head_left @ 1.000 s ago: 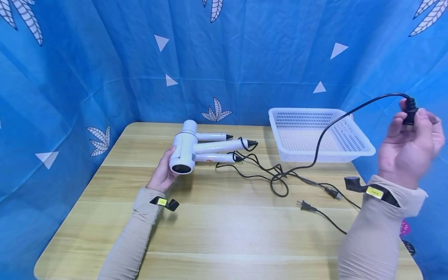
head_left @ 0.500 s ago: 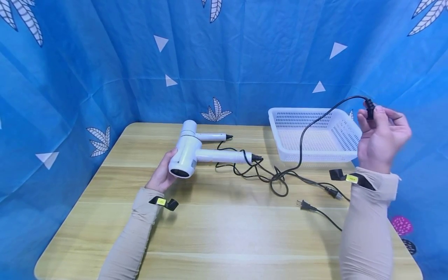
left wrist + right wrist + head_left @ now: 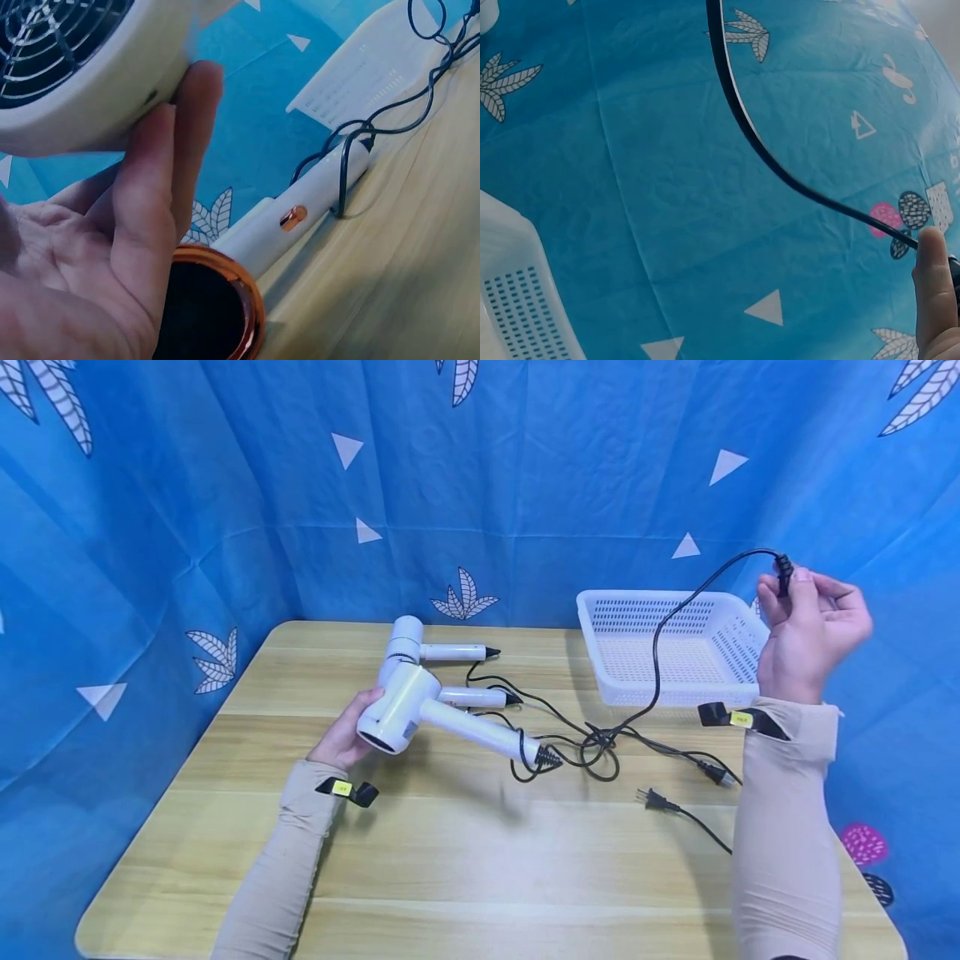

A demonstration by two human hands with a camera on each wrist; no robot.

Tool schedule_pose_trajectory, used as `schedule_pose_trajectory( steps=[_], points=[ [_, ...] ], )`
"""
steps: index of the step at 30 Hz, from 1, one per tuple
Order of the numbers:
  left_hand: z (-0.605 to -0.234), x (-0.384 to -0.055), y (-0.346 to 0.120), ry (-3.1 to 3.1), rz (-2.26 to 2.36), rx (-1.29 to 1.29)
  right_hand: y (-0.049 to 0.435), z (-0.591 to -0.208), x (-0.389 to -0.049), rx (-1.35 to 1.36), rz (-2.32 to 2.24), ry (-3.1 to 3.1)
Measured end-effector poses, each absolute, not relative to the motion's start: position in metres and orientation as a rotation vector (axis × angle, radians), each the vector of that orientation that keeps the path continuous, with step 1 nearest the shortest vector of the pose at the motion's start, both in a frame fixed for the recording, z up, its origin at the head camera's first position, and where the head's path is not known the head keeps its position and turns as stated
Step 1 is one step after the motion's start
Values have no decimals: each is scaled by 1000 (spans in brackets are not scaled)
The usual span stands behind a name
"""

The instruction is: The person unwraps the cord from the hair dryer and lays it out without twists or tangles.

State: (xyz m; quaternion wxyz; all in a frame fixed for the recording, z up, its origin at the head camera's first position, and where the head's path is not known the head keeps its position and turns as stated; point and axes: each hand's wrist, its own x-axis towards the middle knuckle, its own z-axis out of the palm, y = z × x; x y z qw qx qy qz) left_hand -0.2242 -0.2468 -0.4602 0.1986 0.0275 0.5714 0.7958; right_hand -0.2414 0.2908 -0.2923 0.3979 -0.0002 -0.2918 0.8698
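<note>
My left hand [image 3: 345, 733] grips the barrel of a white hair dryer [image 3: 397, 706], raised above the table and tilted, its handle pointing down to the right. In the left wrist view the dark grille [image 3: 56, 45] at its end sits above the fingers. Behind it lies a second white dryer with a rose-gold ring [image 3: 255, 300], its barrel largely hidden in the head view. Farther back rests a third white dryer [image 3: 406, 639]. My right hand [image 3: 813, 631] pinches the black plug [image 3: 784, 575], lifted near the basket's right side. A black cord [image 3: 660, 643] runs from it to a tangle.
A white perforated basket [image 3: 660, 693] stands at the table's back right. Black cords [image 3: 600, 743] tangle in the middle, and two plugs [image 3: 656, 800] lie at the right. A blue patterned curtain [image 3: 480, 485] encloses the wooden table [image 3: 480, 860].
The dryer's handle has swung down and towards the front, uncovering the handle of the dryer behind it. My right hand has moved left with the plug.
</note>
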Motion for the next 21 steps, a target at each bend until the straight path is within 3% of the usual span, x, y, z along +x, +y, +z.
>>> schedule_pose_trajectory(
  steps=[15, 21],
  points=[
    [-456, -226, -274, 1628, 2108, 303, 296, -263, -232, -86, 2096, -668],
    [-454, -226, -283, 1712, 2102, 275, 311, -261, -225, -122, 2106, -600]
  ],
)
